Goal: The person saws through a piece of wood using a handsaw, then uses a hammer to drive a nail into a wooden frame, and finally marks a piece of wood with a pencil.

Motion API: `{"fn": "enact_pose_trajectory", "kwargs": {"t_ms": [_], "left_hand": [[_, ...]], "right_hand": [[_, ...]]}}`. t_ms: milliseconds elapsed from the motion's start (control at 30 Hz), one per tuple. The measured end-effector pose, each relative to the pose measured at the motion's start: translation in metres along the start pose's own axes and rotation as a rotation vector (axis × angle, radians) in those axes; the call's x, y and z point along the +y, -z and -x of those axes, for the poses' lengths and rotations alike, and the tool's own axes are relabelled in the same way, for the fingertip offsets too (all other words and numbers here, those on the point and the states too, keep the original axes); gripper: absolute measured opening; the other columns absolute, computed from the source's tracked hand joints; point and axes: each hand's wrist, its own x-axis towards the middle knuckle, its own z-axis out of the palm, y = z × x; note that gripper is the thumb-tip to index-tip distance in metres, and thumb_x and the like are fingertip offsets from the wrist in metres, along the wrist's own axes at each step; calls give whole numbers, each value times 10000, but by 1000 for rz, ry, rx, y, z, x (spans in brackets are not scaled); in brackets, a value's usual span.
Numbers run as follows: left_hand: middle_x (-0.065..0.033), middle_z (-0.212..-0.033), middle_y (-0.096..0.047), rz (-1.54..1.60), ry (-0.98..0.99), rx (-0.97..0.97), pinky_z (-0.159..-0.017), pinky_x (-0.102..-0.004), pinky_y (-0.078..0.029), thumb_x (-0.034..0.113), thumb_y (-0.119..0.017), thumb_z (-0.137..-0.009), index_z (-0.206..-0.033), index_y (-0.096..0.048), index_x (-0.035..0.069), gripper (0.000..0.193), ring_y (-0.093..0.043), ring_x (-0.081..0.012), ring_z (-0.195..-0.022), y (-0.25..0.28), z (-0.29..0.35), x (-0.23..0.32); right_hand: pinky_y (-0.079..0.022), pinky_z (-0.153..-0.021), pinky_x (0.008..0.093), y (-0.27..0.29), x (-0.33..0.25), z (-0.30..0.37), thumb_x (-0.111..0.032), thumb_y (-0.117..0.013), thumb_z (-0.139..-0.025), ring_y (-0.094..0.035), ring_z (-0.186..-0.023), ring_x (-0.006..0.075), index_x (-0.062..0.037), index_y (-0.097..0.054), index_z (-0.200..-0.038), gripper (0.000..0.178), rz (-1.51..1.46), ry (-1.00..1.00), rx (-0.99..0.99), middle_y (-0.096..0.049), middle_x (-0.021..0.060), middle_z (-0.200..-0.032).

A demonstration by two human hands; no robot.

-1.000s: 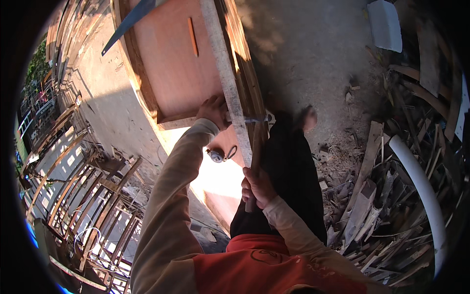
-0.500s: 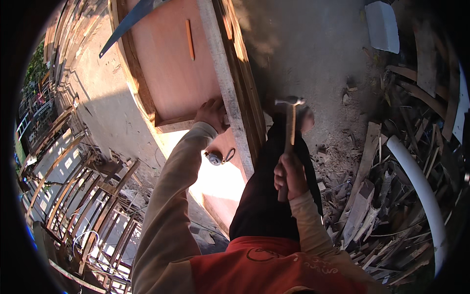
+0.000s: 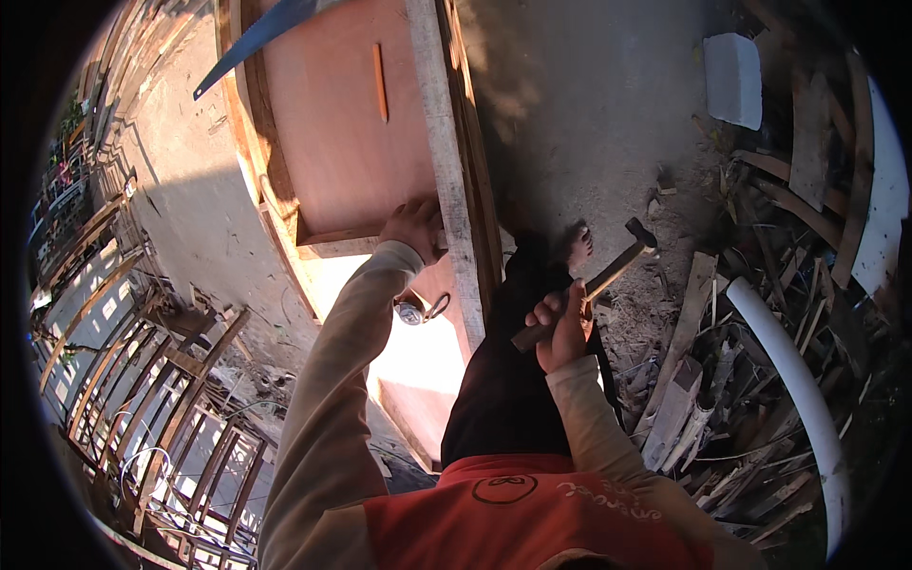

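Observation:
My right hand (image 3: 562, 328) is wrapped round the handle of a hammer (image 3: 616, 270). The hammer tilts up to the right, its head beyond my leg and apart from the wood. Over a short wooden crosspiece (image 3: 334, 245) my left hand (image 3: 414, 228) is closed, where that piece meets the long side rail (image 3: 443, 152) of a wooden frame. The left fingertips are partly hidden. A pinkish panel (image 3: 328, 123) fills the frame. On it, just nearer than my left hand, lies a tape measure (image 3: 409, 312) with a dark strap loop.
An orange pencil (image 3: 381, 84) lies on the panel, and a hand saw (image 3: 252, 47) crosses the frame's far left corner. Scrap wood (image 3: 684, 408) and a white pipe (image 3: 793, 380) are heaped at right. A white block (image 3: 732, 81) stands beyond. Slatted wooden frames (image 3: 180, 389) are at left.
The hammer has swung from upright to a rightward tilt, its head moving right and slightly nearer. My right hand has turned with it. My left hand stays on the crosspiece.

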Motion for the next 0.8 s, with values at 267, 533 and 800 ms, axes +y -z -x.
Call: {"fn": "enact_pose_trajectory", "kwargs": {"t_ms": [267, 533, 800], "left_hand": [[-85, -1421, -560, 41, 60, -71, -1093, -481, -461, 354, -770, -752, -1373, -618, 158, 668, -502, -322, -1331, 58, 83, -70], [-98, -1277, -585, 80, 353, 30, -972, -465, -477, 292, -725, -798, -1281, -626, 144, 515, -560, -292, -1199, 144, 272, -113], [-209, -1245, -659, 2694, 882, 789, -985, -419, -540, 303, -389, -1096, -1433, -481, -3, 464, -653, -300, -1146, 265, 396, 65]], "right_hand": [[-462, -447, 310, -75, 45, 126, -420, -648, -1014, -468, -466, 98, -172, -500, -910, 307, 469, -632, -321, -478, -33, -680], [-463, -400, 289, -145, 93, 286, -88, -674, -904, -502, -461, 106, -56, -505, -1031, 213, 1082, 103, -292, -534, 32, -738], [-558, -707, 322, -187, 165, 382, -87, -724, -868, -658, -743, 182, -4, -604, -1102, 276, 1496, 348, -636, -641, 80, -940]]}}
